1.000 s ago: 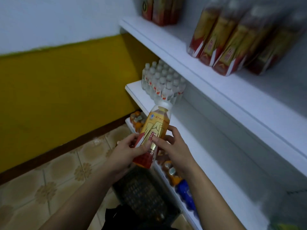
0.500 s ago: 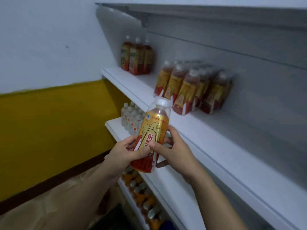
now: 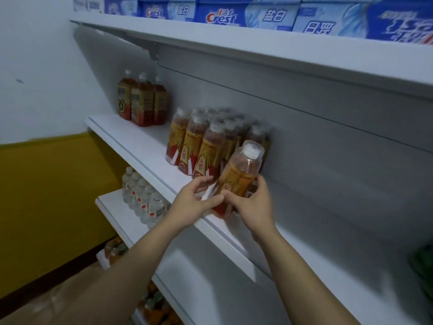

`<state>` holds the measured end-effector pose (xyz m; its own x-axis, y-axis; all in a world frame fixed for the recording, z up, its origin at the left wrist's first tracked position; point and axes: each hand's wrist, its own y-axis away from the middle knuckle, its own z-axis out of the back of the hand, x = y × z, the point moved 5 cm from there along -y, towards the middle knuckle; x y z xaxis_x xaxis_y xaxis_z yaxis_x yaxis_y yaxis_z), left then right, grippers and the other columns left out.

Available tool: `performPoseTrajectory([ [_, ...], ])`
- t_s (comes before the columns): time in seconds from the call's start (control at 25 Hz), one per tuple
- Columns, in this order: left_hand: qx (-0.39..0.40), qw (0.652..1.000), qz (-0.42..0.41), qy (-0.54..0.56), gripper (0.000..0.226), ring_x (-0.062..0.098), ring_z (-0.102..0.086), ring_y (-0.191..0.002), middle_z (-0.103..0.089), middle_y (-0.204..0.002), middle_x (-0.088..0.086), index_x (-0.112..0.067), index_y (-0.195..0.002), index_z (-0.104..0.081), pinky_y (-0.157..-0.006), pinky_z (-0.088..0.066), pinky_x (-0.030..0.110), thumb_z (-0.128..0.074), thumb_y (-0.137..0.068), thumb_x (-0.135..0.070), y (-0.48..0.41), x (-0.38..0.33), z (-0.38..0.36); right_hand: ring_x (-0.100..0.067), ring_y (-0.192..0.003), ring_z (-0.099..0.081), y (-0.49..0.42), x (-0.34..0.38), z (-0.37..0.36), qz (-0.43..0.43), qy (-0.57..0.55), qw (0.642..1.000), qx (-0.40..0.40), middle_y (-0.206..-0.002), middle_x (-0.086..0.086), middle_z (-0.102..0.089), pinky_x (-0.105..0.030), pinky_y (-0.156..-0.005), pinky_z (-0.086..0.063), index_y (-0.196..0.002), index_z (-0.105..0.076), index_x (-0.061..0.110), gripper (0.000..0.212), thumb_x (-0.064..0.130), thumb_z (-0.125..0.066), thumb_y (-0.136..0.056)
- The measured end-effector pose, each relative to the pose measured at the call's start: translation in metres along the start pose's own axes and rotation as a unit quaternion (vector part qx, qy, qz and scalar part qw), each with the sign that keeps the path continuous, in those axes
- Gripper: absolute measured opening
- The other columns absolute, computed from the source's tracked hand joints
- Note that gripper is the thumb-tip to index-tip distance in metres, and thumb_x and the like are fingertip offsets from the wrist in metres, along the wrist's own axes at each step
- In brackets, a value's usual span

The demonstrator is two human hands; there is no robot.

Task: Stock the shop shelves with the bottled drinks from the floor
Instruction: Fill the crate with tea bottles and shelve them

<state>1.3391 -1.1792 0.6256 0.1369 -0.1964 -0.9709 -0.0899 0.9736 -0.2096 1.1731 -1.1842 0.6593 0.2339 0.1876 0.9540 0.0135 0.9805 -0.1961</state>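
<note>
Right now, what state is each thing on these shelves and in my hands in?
held bottle, capped, tilted, base by the front edge of the middle shelf
left hand, holds the held bottle's lower part
right hand, grips the held bottle's middle
yellow-labelled bottles, upright, capped, grouped on the middle shelf
dark bottles, upright, capped, at that shelf's far end
water bottles, upright, packed on the shelf below
toothpaste boxes, closed, lined along the top shelf

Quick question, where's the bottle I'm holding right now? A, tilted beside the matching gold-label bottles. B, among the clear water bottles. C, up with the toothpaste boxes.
A: the held bottle leans tilted at the front of the shelf, right beside the gold-label bottles, gripped by the left hand and right hand.
</note>
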Motion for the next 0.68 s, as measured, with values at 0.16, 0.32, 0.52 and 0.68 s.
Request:
performPoseTrajectory([
  [0.16, -0.012, 0.999, 0.006, -0.045, 0.069, 0.013, -0.049, -0.125, -0.052, -0.136, -0.002, -0.023, -0.139, -0.045, -0.094, -0.045, 0.023, -0.079, -0.079, -0.029, -0.032, 0.014, -0.024, -0.024, -0.105, -0.063, -0.056, -0.025, 0.007, -0.024, 0.093, 0.991, -0.09, -0.12, -0.004, -0.061, -0.04, -0.091, -0.055, -0.129, -0.049, 0.029, 0.084, 0.036, -0.088, -0.056],
  [0.32, 0.047, 0.998, 0.021, -0.046, 0.079, 0.013, -0.041, -0.131, -0.046, -0.142, -0.002, -0.022, -0.147, -0.034, -0.072, -0.05, 0.008, -0.078, -0.081, -0.024, -0.052, 0.025, -0.043, -0.025, -0.107, -0.065, -0.102, -0.04, 0.0, -0.059, 0.127, 0.988, -0.062, -0.122, 0.0, -0.064, -0.031, -0.072, -0.057, -0.13, -0.051, 0.03, 0.08, 0.038, -0.087, -0.06],
  [0.52, 0.049, 0.989, -0.013, -0.137, 0.079, 0.012, -0.043, -0.133, -0.047, -0.143, -0.008, -0.031, -0.148, -0.031, -0.102, -0.044, 0.027, -0.075, -0.082, -0.029, -0.061, 0.027, -0.057, -0.031, -0.118, -0.059, -0.131, -0.047, -0.011, -0.047, 0.21, 0.972, -0.098, -0.136, -0.009, -0.054, -0.038, -0.09, -0.055, -0.139, -0.042, 0.017, 0.08, 0.042, -0.08, -0.073],
  [0.68, 0.027, 0.992, -0.003, -0.121, 0.077, 0.013, -0.042, -0.134, -0.044, -0.145, -0.004, -0.026, -0.148, -0.029, -0.106, -0.046, 0.037, -0.072, -0.086, -0.023, -0.059, 0.027, -0.049, -0.033, -0.126, -0.052, -0.14, -0.05, -0.013, -0.047, 0.228, 0.967, -0.101, -0.144, -0.014, -0.044, -0.04, -0.096, -0.05, -0.146, -0.03, 0.009, 0.086, 0.037, -0.077, -0.081],
])
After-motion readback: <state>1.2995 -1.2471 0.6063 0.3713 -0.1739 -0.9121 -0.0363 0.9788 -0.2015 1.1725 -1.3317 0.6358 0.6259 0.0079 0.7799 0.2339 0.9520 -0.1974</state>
